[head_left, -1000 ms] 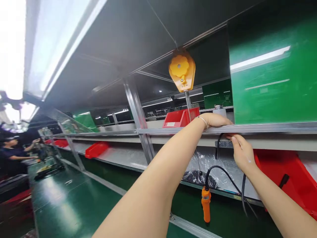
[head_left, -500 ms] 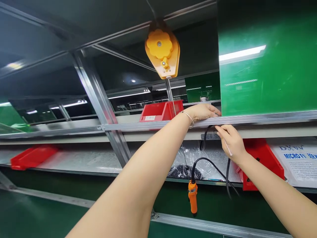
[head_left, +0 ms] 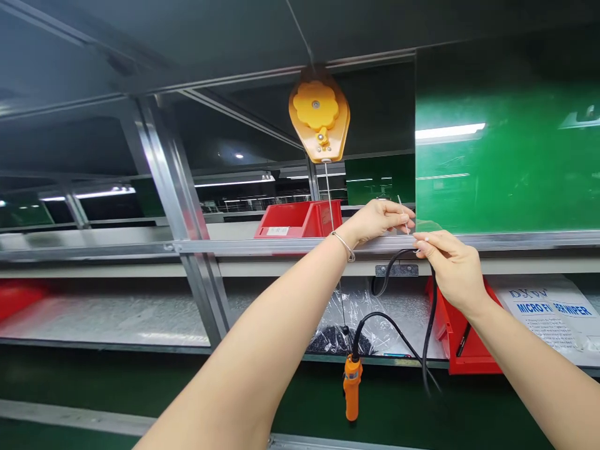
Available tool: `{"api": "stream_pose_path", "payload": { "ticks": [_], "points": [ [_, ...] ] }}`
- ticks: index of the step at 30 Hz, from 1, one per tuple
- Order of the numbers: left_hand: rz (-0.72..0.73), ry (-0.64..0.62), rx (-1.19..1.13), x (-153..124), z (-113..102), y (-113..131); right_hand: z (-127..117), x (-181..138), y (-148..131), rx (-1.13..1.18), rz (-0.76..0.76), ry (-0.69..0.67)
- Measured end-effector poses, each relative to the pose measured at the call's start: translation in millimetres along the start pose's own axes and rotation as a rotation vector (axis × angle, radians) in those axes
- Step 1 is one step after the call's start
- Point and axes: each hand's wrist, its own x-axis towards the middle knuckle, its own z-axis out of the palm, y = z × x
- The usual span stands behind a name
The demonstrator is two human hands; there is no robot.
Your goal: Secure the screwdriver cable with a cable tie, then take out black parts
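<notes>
Up at the metal rail [head_left: 515, 240] of the shelf frame, the left hand [head_left: 382, 219] is closed in a pinch on a thin white cable tie [head_left: 401, 209] that stands just above the rail, while the right hand [head_left: 450, 265] pinches its fingers shut on the black cable [head_left: 429, 325] right under the rail. Below them the cable loops down to an orange screwdriver [head_left: 351, 387] hanging beneath a yellow balancer [head_left: 319, 115], with a red bin [head_left: 457, 340] just beside the right wrist.
</notes>
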Motion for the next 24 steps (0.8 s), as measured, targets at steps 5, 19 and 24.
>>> {"api": "stream_pose_path", "payload": {
  "ticks": [5, 19, 24],
  "points": [
    [0.064, 0.003, 0.171, -5.8, -6.7, -0.6, 0.7, 22.0, -0.8, 0.149, 0.218, 0.074],
    [0.112, -0.008, 0.034, -9.2, -8.7, -2.9, 2.5, 39.8, 3.1, 0.091, 0.188, -0.002],
    [0.084, -0.056, 0.112, -9.1, -6.9, -0.6, 0.4, 37.0, 8.0, 0.101, 0.108, -0.030]
  ]
}}
